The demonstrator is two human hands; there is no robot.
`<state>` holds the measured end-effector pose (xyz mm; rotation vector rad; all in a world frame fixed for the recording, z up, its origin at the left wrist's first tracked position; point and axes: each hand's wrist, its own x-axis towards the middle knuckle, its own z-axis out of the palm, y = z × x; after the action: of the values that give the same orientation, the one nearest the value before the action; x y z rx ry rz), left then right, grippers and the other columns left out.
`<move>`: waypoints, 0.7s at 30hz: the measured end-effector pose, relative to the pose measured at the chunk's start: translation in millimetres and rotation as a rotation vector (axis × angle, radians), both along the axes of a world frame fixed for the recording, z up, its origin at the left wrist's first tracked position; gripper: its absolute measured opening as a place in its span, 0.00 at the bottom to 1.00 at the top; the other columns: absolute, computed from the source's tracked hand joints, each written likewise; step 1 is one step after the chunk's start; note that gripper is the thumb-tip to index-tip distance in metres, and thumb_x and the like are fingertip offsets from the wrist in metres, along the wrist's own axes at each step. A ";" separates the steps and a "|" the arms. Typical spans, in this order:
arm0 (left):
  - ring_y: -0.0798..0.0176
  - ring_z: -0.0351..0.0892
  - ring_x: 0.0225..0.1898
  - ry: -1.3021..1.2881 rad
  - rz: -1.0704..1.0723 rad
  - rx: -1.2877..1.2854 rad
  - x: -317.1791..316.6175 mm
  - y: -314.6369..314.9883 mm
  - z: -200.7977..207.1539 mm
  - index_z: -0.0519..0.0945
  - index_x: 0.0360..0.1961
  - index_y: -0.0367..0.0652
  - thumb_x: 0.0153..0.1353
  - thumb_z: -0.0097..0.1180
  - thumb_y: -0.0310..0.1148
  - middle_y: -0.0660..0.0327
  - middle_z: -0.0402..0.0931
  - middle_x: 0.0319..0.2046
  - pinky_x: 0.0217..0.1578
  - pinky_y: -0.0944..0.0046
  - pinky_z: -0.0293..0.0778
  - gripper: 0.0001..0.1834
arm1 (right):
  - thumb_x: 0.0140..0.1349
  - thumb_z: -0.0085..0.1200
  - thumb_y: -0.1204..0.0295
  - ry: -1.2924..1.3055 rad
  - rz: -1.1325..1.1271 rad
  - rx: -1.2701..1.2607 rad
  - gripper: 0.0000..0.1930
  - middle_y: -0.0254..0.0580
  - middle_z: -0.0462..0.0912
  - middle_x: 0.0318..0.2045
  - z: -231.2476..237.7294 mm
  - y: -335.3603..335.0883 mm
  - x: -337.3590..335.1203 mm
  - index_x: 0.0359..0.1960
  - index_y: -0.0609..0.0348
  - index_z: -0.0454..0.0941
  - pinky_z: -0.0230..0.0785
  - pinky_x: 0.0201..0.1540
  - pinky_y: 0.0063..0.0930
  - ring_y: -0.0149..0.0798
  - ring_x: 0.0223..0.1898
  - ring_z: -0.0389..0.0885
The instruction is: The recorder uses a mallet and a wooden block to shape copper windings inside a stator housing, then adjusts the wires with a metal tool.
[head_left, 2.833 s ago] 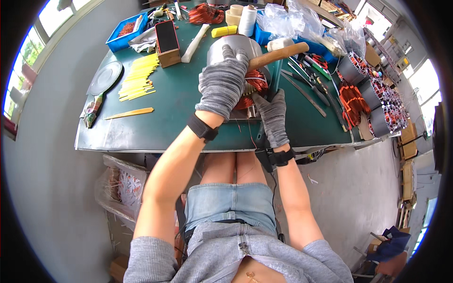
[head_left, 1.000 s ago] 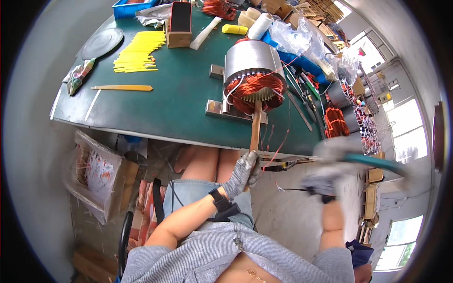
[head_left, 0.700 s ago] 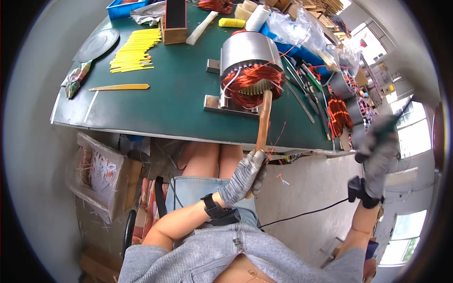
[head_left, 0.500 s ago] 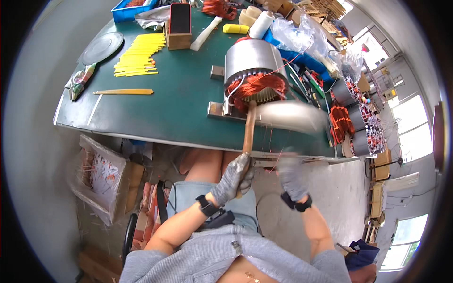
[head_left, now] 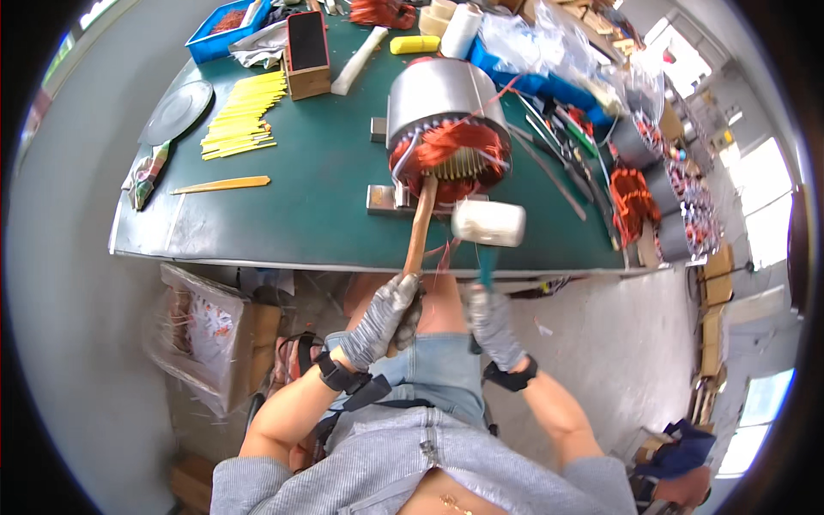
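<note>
My gloved left hand point(head_left: 386, 319) is wrapped round a flat wooden stick point(head_left: 420, 232). The far end of the stick rests against the copper windings point(head_left: 451, 146) at the near opening of a metal motor stator point(head_left: 446, 96). In my gloved right hand point(head_left: 495, 324) is a mallet with a white head point(head_left: 489, 223) and a green handle, slightly blurred. The mallet's head is just right of the stick, in front of the stator. Metal support blocks point(head_left: 381, 199) lie under the stator, and a pink-red lead trails over its right side.
On the green table point(head_left: 292, 215) lie yellow strips point(head_left: 245, 116), a yellow pointed stick point(head_left: 223, 184), a grey disc point(head_left: 178, 113) and a phone on a wooden block point(head_left: 307, 60). Tools point(head_left: 571, 154) and more stators point(head_left: 678, 215) stand right. A scrap box point(head_left: 206, 335) is below left.
The mallet head has moved left and sharpened from a blur, and my right hand has shifted left. With my view turned a little, the stick and my left hand appear further left.
</note>
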<state>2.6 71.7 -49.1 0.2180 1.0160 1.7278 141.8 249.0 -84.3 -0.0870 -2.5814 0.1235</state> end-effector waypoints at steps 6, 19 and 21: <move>0.76 0.58 0.09 0.217 -0.051 -0.126 -17.9 -29.3 44.9 0.66 0.36 0.45 0.65 0.42 0.56 0.68 0.62 0.15 0.08 0.75 0.58 0.23 | 0.65 0.43 0.56 0.432 0.031 -1.326 0.15 0.33 0.67 0.17 188.8 41.8 4.9 0.32 0.54 0.70 0.55 0.13 0.20 0.25 0.15 0.65; 0.76 0.58 0.11 -0.100 -0.033 -0.117 4.7 -31.8 42.4 0.68 0.36 0.47 0.64 0.43 0.57 0.68 0.62 0.17 0.10 0.74 0.59 0.22 | 0.64 0.47 0.54 0.280 -0.073 -1.221 0.16 0.32 0.69 0.20 170.2 39.5 -0.4 0.36 0.54 0.69 0.58 0.18 0.21 0.27 0.16 0.65; 0.76 0.57 0.11 -0.097 0.013 -0.095 -1.3 -25.9 41.3 0.68 0.36 0.46 0.65 0.42 0.55 0.69 0.62 0.17 0.10 0.75 0.58 0.21 | 0.59 0.46 0.41 0.492 0.486 -1.396 0.26 0.26 0.59 0.11 207.5 61.5 5.5 0.34 0.54 0.67 0.44 0.10 0.18 0.21 0.10 0.50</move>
<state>1.3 45.7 -7.8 0.0664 1.0273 1.6807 147.3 310.4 123.1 0.0638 -1.5347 1.8010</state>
